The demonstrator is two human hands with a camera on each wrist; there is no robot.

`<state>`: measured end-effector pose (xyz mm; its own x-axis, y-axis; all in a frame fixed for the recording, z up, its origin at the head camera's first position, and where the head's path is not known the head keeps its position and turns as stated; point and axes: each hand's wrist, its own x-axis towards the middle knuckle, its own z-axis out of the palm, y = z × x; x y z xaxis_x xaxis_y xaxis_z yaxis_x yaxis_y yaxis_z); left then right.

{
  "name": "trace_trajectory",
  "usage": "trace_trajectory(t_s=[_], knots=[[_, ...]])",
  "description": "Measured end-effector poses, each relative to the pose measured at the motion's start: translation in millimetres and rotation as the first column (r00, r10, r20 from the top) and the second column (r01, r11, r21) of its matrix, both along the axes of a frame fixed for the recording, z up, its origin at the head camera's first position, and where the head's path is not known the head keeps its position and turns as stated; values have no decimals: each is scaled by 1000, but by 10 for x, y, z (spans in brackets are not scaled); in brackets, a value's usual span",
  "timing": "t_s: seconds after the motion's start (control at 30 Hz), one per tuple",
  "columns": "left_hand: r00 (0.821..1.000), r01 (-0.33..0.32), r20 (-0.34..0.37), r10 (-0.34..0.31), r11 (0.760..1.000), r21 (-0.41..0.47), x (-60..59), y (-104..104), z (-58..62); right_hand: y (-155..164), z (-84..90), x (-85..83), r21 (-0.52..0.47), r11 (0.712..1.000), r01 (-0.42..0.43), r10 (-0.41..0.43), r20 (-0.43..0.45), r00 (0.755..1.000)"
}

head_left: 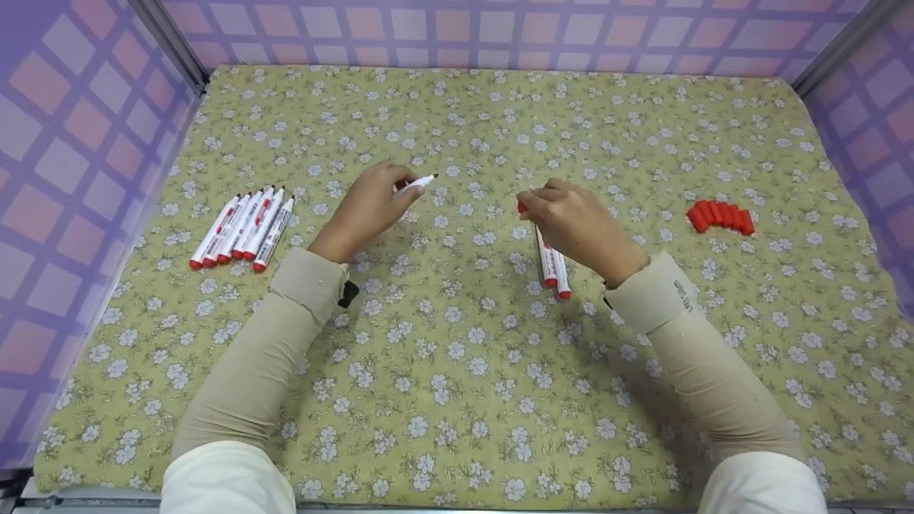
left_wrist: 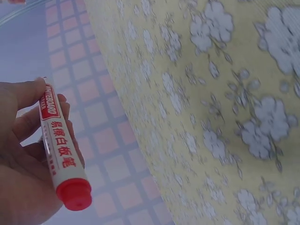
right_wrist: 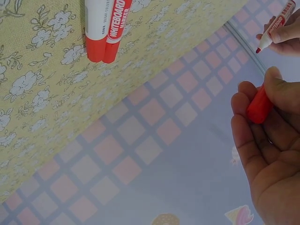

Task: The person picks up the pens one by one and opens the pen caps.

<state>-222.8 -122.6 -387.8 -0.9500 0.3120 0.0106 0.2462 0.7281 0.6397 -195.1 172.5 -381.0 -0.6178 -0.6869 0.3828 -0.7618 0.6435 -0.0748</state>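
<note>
An uncapped whiteboard marker, white with a red end plug, is pinched in my left hand; its bare tip points right in the head view. My right hand holds a red marker cap between thumb and fingers, apart from that marker. Beneath the right hand two white markers lie side by side on the cloth, their upper ends hidden by the hand. Farther left, several uncapped markers lie in a slanted row, tips away from me.
Several red caps sit in a close row on the right of the table. A flowered yellow-green cloth covers the tabletop. Checked purple panels stand along the back and both sides.
</note>
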Motion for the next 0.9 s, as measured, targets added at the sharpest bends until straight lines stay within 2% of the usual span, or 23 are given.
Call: trace_trajectory(t_s=[0.2,0.47,0.67,0.9], knots=[[997,-62,41,61,998,10,-40,-219,-22,8,-14,-10,-2,1000,-8,8,-1,1000],[985,-150,79,154,988,-46,-88,-513,-42,14,-10,-8,14,1000,-7,7,-19,1000],[976,-185,102,192,980,-76,-96,-709,-72,18,-12,-2,1,1000,-14,14,3,1000],[943,-271,183,279,960,-69,-81,-904,-94,18,-6,12,-13,1000,-18,18,32,999]])
